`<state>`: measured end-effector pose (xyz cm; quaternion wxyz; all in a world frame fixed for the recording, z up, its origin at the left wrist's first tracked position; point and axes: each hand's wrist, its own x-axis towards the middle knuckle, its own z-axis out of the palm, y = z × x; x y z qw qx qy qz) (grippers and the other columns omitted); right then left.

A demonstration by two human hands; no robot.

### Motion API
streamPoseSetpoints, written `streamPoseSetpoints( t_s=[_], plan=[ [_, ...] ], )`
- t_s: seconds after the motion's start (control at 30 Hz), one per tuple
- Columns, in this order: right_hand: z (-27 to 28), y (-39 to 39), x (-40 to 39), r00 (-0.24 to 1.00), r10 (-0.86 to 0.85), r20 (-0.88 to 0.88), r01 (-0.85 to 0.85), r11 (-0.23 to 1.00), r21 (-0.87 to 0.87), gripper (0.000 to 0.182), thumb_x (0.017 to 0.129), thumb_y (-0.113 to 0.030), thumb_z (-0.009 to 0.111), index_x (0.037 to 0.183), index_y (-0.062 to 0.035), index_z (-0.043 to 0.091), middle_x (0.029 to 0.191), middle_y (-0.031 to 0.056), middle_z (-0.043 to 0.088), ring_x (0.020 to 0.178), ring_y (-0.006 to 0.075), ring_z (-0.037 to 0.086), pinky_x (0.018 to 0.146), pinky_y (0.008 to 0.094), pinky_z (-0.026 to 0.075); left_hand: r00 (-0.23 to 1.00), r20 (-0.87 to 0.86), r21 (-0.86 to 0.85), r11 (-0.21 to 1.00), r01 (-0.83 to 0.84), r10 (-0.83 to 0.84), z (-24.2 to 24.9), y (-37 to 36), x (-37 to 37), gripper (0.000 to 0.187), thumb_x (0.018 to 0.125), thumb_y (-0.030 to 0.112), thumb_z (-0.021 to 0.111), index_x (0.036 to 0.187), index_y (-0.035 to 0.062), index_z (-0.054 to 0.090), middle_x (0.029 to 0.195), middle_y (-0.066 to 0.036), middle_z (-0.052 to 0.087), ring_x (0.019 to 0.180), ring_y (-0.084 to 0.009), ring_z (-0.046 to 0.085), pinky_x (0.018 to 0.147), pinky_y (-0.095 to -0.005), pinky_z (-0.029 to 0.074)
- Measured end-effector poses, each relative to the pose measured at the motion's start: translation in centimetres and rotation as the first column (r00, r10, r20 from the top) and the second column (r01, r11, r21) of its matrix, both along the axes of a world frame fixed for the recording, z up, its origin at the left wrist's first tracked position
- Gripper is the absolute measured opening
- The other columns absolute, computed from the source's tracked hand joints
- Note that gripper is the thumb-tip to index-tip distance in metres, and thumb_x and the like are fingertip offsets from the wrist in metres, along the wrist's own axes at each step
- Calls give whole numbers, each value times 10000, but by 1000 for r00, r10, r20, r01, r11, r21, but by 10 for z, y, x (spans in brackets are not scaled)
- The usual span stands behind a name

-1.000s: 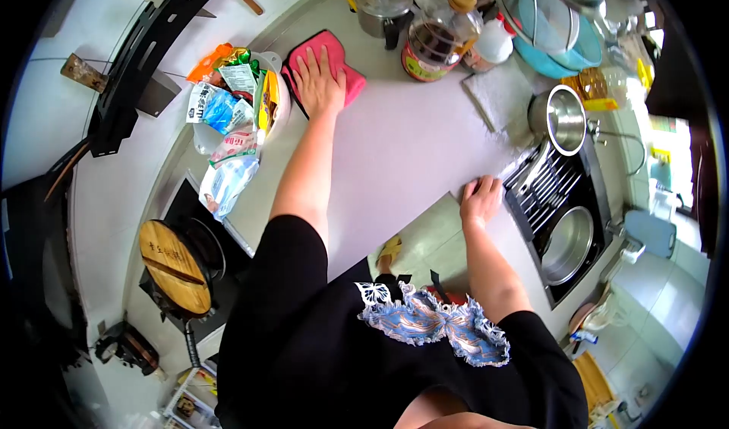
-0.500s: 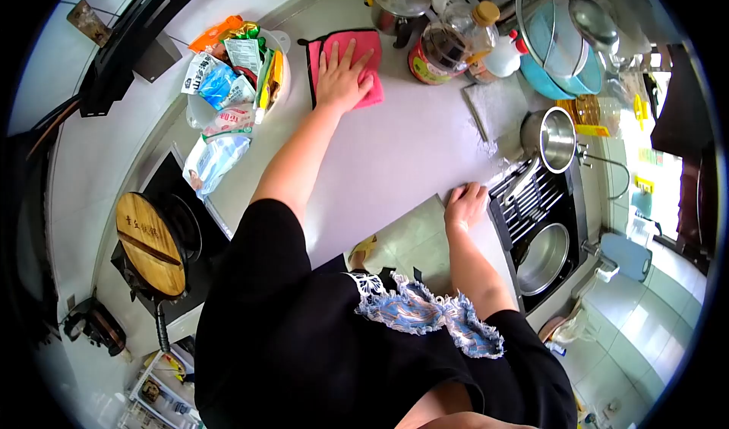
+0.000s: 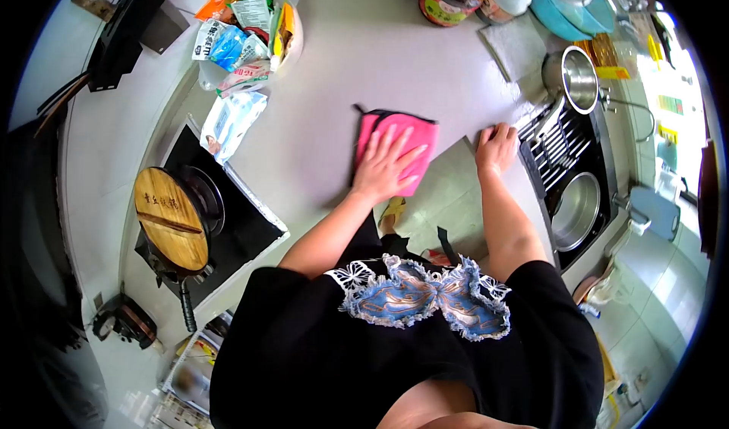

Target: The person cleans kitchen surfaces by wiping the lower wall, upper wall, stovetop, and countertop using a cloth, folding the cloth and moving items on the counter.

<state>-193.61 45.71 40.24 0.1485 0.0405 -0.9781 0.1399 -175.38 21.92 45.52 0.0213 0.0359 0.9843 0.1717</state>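
Note:
My left hand (image 3: 386,165) lies flat with spread fingers on a pink cloth (image 3: 420,129) with dark edging. The cloth reaches the front edge of the grey countertop (image 3: 334,72), and part of it seems to hang over the floor gap. Nothing is gripped in that hand; the palm presses on the cloth. At the counter's corner beside the sink, my right hand (image 3: 497,146) rests with its fingers curled in, and I see nothing in it. A black drying rack (image 3: 560,148) over the sink is just right of it.
A steel pot (image 3: 575,80) stands by the rack, and a steel basin (image 3: 577,212) sits in the sink. Food packets fill a white tub (image 3: 292,42) at upper left. A wok with a wooden lid (image 3: 171,209) is on the stove. Sauce bottle (image 3: 448,0) stands at the back.
My left hand has pulled the pink cloth from the back of the counter toward me, to its front edge. My right hand stays at the counter corner. The camera view has shifted.

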Motion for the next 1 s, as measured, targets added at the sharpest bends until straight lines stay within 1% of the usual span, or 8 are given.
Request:
streamPoseSetpoints(
  t_s=[0.07, 0.23, 0.37, 0.47, 0.53, 0.7, 0.87, 1.0],
  plan=[
    [6, -2, 1, 1000, -6, 10, 6, 1000, -29, 162, 875, -248, 645, 903, -100, 585, 975, 142, 579, 929, 377, 591, 788, 502, 478, 992, 110, -61, 996, -57, 63, 12, -25, 54, 748, 921, 562, 610, 1595, 376, 345, 1703, -78, 224, 1556, -384, 197, 1260, -585, 116],
    [0, 2, 2, 998, 22, -57, -26, 997, -76, 160, 874, -243, 647, 932, -105, 590, 986, 138, 578, 946, 358, 583, 811, 484, 479, 968, 63, -218, 950, -224, 243, 1, -77, 182, 718, 913, 537, 624, 1572, 345, 410, 1684, -104, 278, 1543, -415, 220, 1254, -583, 130],
    [3, 10, 8, 989, 47, -140, -69, 985, -157, 231, 850, -209, 677, 1056, -123, 621, 1049, 125, 581, 1015, 336, 586, 880, 460, 484, 962, 60, -283, 929, -239, 266, 4, -78, 180, 734, 921, 507, 615, 1588, 302, 390, 1693, -130, 241, 1551, -428, 181, 1251, -592, 112],
    [12, 44, 18, 993, -14, -121, -14, 974, -225, 343, 824, -183, 709, 1153, -135, 622, 1101, 119, 585, 1067, 324, 580, 926, 441, 479, 963, -9, -286, 922, -260, 269, 0, -64, 133, 741, 934, 486, 600, 1601, 259, 372, 1695, -151, 221, 1552, -444, 158, 1246, -600, 104],
    [11, 78, 29, 984, -121, -128, 102, 984, -146, 427, 802, -172, 745, 1207, -145, 613, 1149, 115, 581, 1106, 311, 574, 952, 440, 471, 966, -81, -264, 930, -257, 244, -6, -53, 83, 736, 944, 480, 589, 1603, 240, 368, 1694, -155, 223, 1548, -455, 164, 1239, -612, 112],
    [-17, 138, 47, 983, -172, -60, 168, 983, -68, 579, 876, -280, 660, 1440, -205, 551, 1404, 85, 558, 1333, 294, 484, 1141, 438, 359, 976, -187, -223, 962, -155, 114, -21, -21, -52, 728, 943, 502, 594, 1596, 276, 367, 1686, -154, 239, 1545, -452, 175, 1238, -621, 123],
    [-35, 140, 52, 977, -191, -93, 189, 982, -25, 523, 897, -308, 624, 1414, -237, 589, 1437, 57, 557, 1333, 281, 483, 1140, 437, 359, 979, -191, -265, 956, -125, 75, -40, 19, -154, 768, 981, 671, 438, 1636, 317, 247, 1715, -155, 140, 1566, -448, 95, 1253, -611, 39],
    [-34, 141, 52, 975, -209, -74, 210, 978, 3, 526, 897, -297, 610, 1421, -258, 587, 1433, 46, 566, 1329, 278, 494, 1128, 442, 374, 967, -223, -173, 972, -162, 121, -50, 54, -176, 876, 931, 777, 422, 1644, 306, 231, 1717, -176, 106, 1561, -480, 50, 1237, -644, -12]
  ],
)
